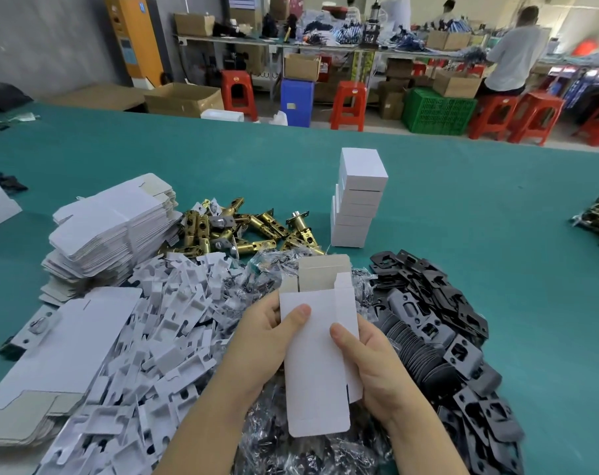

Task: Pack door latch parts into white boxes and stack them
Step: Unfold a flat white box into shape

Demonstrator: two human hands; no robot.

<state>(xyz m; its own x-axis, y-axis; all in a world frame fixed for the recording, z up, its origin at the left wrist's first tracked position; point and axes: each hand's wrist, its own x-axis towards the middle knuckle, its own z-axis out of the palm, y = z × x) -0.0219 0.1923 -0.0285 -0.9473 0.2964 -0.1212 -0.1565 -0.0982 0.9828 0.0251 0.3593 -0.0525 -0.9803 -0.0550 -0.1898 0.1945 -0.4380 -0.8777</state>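
The white box (316, 354) is plain, with no legible print, held above the bench (462, 207) with its top flaps open; the left hand (262, 341) and right hand (376, 363) grip its sides, thumbs pressed on the front; five closed boxes (358, 197) stand stacked beyond.

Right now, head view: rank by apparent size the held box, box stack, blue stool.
1. held box, though nearness inflates it
2. box stack
3. blue stool, far off, so true size is unsure
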